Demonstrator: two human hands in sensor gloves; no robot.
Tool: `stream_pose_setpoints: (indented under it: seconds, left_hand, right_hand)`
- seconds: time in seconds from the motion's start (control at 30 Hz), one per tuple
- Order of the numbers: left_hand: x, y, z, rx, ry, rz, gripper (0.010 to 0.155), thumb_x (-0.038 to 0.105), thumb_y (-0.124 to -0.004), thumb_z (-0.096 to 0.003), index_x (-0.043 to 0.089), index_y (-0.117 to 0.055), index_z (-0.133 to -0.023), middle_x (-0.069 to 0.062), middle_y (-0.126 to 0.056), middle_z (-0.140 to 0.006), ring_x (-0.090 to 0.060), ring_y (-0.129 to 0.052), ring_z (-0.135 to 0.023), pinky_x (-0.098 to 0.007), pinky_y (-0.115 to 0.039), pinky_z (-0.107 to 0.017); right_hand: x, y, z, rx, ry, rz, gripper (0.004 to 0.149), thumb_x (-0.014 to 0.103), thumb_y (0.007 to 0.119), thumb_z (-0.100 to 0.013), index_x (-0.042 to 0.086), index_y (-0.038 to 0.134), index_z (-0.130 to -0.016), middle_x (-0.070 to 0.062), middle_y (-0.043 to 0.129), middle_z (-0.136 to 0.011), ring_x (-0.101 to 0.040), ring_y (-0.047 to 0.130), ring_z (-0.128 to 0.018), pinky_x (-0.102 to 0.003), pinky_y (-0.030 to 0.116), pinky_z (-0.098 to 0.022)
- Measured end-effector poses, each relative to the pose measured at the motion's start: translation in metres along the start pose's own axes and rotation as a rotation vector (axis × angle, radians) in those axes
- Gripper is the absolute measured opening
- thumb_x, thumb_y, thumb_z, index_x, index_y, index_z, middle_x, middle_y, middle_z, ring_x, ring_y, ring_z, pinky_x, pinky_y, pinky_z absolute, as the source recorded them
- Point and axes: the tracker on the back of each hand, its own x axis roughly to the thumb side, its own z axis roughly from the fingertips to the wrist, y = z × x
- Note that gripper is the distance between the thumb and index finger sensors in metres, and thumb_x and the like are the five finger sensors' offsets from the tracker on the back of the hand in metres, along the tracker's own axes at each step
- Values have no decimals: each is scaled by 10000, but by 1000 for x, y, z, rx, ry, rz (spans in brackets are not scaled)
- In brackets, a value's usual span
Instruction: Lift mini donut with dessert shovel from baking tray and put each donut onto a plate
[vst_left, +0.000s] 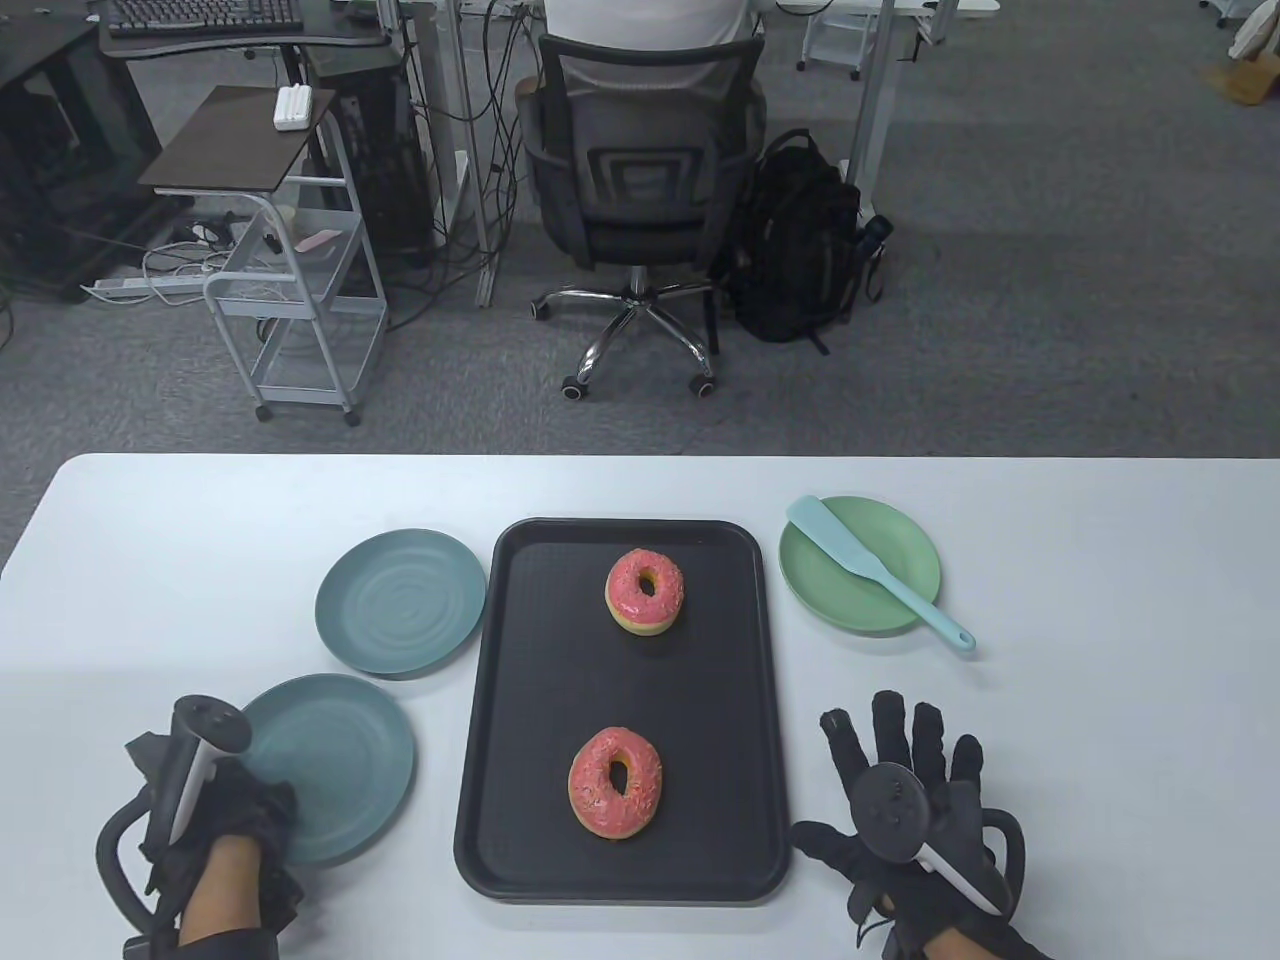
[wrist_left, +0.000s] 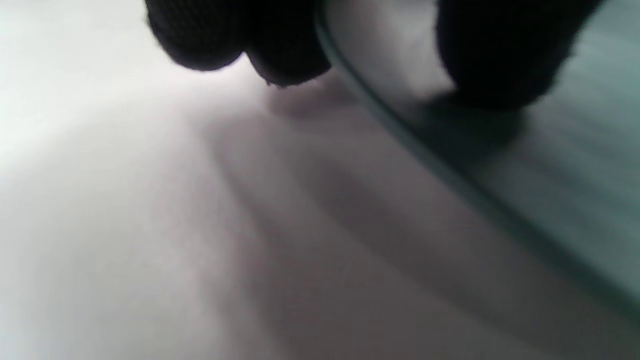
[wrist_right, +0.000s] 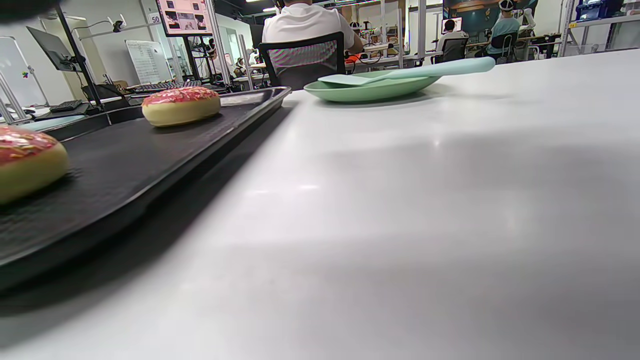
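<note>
**Colleague:** Where are the donuts on your feed?

**Me:** Both are on the black baking tray (vst_left: 480, 760) in the middle of the white worktop (vst_left: 1100, 700). I see the far donut (vst_left: 645, 590) towards the tray's back end and the near donut (vst_left: 615, 782) towards its front, well apart from each other, pink icing up.

**Colleague:** And the dessert shovel?

**Me:** The dessert shovel (vst_left: 870, 575) lies across the green plate (vst_left: 820, 590), right of the tray. Its blade rests on the plate and its handle sticks out over the rim towards the right hand.

**Colleague:** What are your hands doing?

**Me:** My right hand (vst_left: 905, 790) lies flat on the worktop just right of the tray, fingers spread and straight, holding nothing. My left hand (vst_left: 235, 830) is at the near blue plate (vst_left: 340, 760), left of the tray. In the left wrist view the thumb (wrist_left: 500, 55) presses on top of the rim and the other fingers (wrist_left: 240, 35) curl down outside it, so I read it as pinching that plate's edge.

**Colleague:** Any other plate?

**Me:** A far blue plate (vst_left: 400, 600) sits just behind the near one, beside the tray's left edge.
</note>
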Motion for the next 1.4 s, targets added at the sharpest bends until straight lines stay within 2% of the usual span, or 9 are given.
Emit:
stream_pose_setpoints:
  seconds: [0.07,0.2,0.47,0.63,0.8,0.9,1.17,1.23,1.4]
  left_hand:
    - [-3,10,5,47,-3,14,729,412,-822,-463,214,-480,-1075,-57,-782,-877,-190,-1010,-522,-420,-901,-415]
    - [-8,27,16,55,2,69,542,365,-769,-492,206,-643,-994,-30,-850,-809,-163,-1043,-439,-385,-933,-362]
    - [8,72,59,132,-158,191,469,350,-759,-505,263,-686,-960,-4,-841,-769,-205,-1044,-479,-409,-930,-399]
    - [34,77,87,110,-345,308,466,368,-762,-501,309,-688,-958,-5,-852,-757,-215,-1040,-478,-416,-923,-398]
    - [71,56,113,6,-552,398,464,385,-769,-500,345,-695,-956,3,-867,-751,-205,-1053,-477,-407,-929,-396]
    - [92,35,126,-109,-661,428,462,403,-767,-505,375,-690,-960,6,-871,-755,-201,-1064,-480,-406,-932,-400]
    - [128,-46,146,-358,-812,516,461,407,-774,-496,377,-700,-951,3,-889,-731,-192,-1079,-457,-394,-942,-382]
    - [132,-57,148,-394,-815,494,462,401,-777,-494,370,-703,-949,-1,-892,-725,-194,-1079,-454,-394,-943,-378]
    - [135,-62,155,-348,-839,449,463,409,-774,-495,378,-697,-950,5,-890,-729,-189,-1080,-459,-390,-945,-382]
  right_hand:
    - [-1,-2,1,-7,0,-9,1021,743,674,-287,409,105,-1067,-88,-82,-1177,-472,-21,-1057,-694,-38,-679]
    - [-2,-3,1,-14,-1,-19,1018,740,674,-290,406,110,-1069,-88,-77,-1179,-473,-17,-1060,-694,-40,-679]
    - [-4,-4,1,-28,-2,-40,1012,737,675,-294,405,116,-1070,-88,-75,-1180,-468,-45,-1058,-691,-46,-679]
    - [-8,-5,1,-31,13,-55,1011,735,676,-295,403,121,-1072,-88,-71,-1182,-467,-45,-1058,-690,-48,-680]
    - [-11,-5,0,-27,27,-65,1010,733,676,-295,402,123,-1072,-89,-71,-1182,-467,-47,-1058,-689,-49,-680]
    - [-12,-5,0,-22,33,-68,1009,733,677,-297,402,123,-1073,-90,-70,-1182,-466,-47,-1058,-689,-50,-679]
    - [-14,-4,-2,-9,45,-59,1007,732,677,-300,399,125,-1074,-91,-76,-1180,-466,-59,-1052,-688,-53,-678]
    - [-14,-4,-2,-8,48,-58,1007,733,676,-301,399,125,-1075,-92,-76,-1179,-468,-60,-1051,-689,-51,-678]
    - [-13,-3,-1,-3,53,-44,1008,737,671,-300,398,123,-1075,-96,-75,-1179,-470,-57,-1049,-690,-46,-678]
